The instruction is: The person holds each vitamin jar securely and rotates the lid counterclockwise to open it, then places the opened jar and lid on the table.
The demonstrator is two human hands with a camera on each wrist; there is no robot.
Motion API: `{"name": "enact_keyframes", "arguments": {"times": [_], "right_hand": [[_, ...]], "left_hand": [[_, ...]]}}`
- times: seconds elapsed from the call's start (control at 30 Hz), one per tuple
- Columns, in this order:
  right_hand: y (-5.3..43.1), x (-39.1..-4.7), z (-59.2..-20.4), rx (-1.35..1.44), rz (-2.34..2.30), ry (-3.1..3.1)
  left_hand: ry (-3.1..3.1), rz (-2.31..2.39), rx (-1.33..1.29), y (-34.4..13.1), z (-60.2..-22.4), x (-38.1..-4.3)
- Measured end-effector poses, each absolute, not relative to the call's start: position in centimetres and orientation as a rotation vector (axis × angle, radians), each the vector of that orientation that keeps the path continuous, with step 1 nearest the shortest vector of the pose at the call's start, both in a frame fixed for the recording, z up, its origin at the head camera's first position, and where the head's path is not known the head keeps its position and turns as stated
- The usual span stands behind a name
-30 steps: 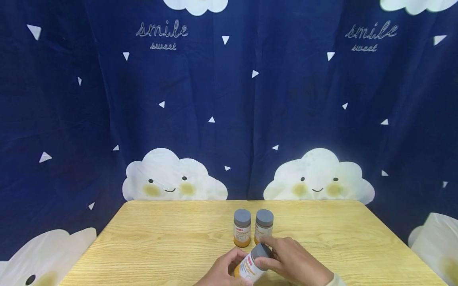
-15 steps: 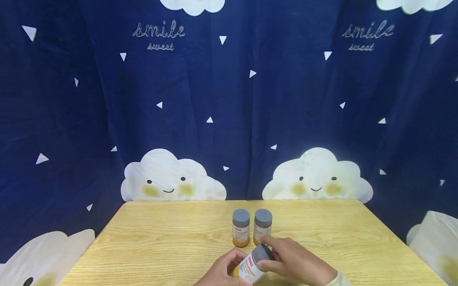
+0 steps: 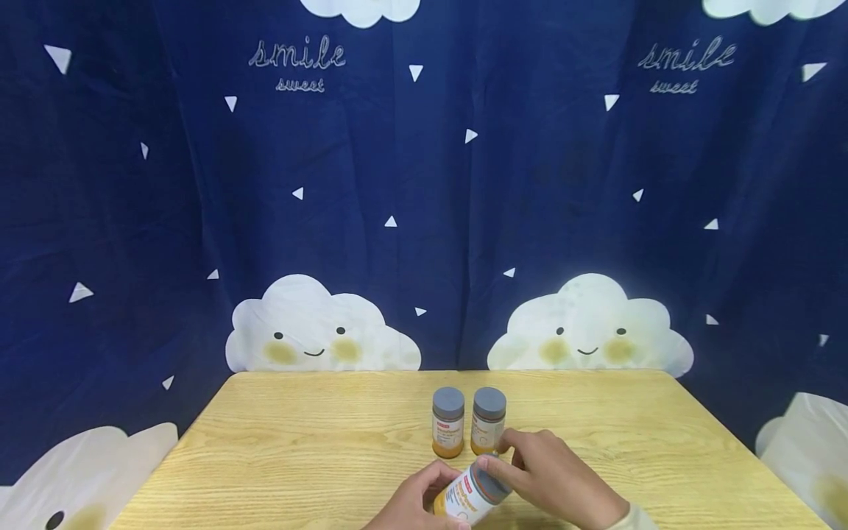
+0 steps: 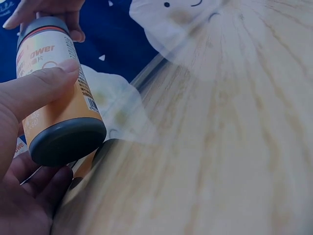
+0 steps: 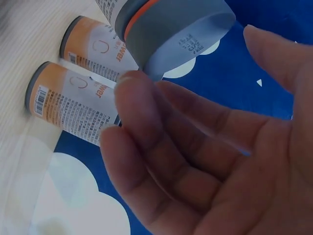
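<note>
Near the front of the table, my left hand [image 3: 419,499] grips a white-and-orange labelled bottle [image 3: 464,497], thumb across the label and fingers underneath. It leans with its grey lid [image 5: 181,34] up to the right; a thin orange ring [image 4: 41,30] shows under the lid. My right hand [image 3: 553,475] is at the lid, its thumb and fingers loosely curved around it and spread apart in the right wrist view. Just beyond stand two matching bottles upright, a left one [image 3: 448,430] and a right one [image 3: 486,433], the latter partly behind the right hand.
The light wooden table [image 3: 298,434] spreads out to both sides of the hands. Behind it hangs a dark blue curtain [image 3: 437,184] printed with clouds and small triangles.
My right hand has loosened from the lid, its fingers drawing back to the right. The held bottle leans further right. The two standing bottles stay where they were.
</note>
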State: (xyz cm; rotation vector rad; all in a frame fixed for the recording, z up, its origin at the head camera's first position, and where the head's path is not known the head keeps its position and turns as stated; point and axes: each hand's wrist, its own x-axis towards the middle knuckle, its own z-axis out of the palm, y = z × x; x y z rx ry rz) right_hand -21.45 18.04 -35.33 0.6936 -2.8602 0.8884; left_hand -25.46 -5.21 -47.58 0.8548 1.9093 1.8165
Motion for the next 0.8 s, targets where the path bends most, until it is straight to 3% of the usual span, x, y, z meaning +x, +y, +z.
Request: {"name": "enact_keyframes", "arguments": {"times": [0.8], "right_hand": [[17.93,-21.74,-35.19,0.862,0.95,-2.833]], "left_hand": [[1.889,1.818,0.854,-5.24,-47.66,-25.48]]}}
